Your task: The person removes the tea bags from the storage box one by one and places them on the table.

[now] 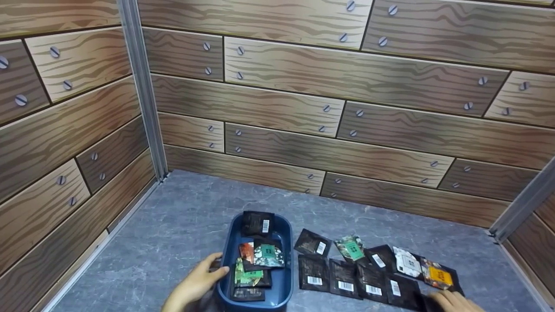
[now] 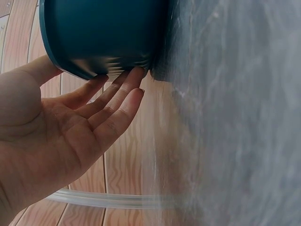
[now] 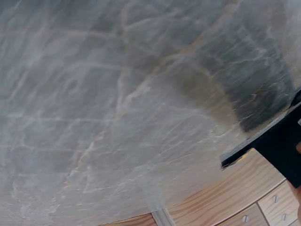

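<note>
My left hand [image 1: 197,279] is at the left wall of a dark blue plastic bin [image 1: 291,260]. Its thumb hooks over the rim while the fingers [image 2: 120,101] lie against the outside wall. Inside the bin are several flat sachets, among them a black one with a barcode [image 1: 256,223] and one with a green label [image 1: 268,255]. At the lower right, my right hand [image 1: 455,301], partly cut off by the frame, pinches a black sachet [image 3: 280,146]. Only bits of its fingertips show in the right wrist view.
Right of the bin, sachets lie in two rough rows: several black ones with barcodes [image 1: 314,273], a green-labelled one [image 1: 351,248], a white one [image 1: 407,262] and an orange-labelled one [image 1: 438,275]. Wood-patterned walls [image 1: 277,104] with metal corner posts [image 1: 145,86] surround the grey marbled tabletop [image 1: 151,242].
</note>
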Demonstrator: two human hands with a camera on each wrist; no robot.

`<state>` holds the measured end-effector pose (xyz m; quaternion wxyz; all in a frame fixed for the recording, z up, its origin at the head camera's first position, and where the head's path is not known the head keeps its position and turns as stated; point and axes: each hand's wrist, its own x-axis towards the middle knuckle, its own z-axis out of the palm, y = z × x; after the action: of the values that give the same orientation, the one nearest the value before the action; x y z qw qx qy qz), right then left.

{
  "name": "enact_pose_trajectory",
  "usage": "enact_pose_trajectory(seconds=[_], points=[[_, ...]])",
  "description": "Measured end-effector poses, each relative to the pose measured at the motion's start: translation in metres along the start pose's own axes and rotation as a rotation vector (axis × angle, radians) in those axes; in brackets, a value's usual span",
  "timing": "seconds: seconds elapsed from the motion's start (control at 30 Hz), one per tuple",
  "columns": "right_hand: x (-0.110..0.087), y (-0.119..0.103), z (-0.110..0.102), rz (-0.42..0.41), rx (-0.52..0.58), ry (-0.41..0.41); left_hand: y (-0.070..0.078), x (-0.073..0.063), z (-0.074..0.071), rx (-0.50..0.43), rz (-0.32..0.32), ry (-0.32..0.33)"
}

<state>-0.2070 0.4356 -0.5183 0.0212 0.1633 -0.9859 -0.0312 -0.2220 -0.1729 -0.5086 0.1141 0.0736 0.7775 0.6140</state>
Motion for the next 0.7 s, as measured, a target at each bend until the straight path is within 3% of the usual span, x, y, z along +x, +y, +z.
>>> enact_pose_trajectory(seconds=[0.27,0.5,0.63,0.7], points=[[-0.009,-0.002,0.022,-0.087,-0.036,0.243,0.001,-0.001,-0.001,0.014,-0.006,0.0],[-0.015,0.005,0.042,-0.2,-0.065,0.571,0.0,-0.002,-0.001,0.011,-0.003,0.009],[-0.01,0.015,0.05,-0.259,-0.017,0.627,0.0,-0.001,0.0,0.009,0.015,0.015],[-0.006,0.021,0.053,-0.327,-0.009,0.646,0.0,0.0,0.001,0.005,0.027,0.012]])
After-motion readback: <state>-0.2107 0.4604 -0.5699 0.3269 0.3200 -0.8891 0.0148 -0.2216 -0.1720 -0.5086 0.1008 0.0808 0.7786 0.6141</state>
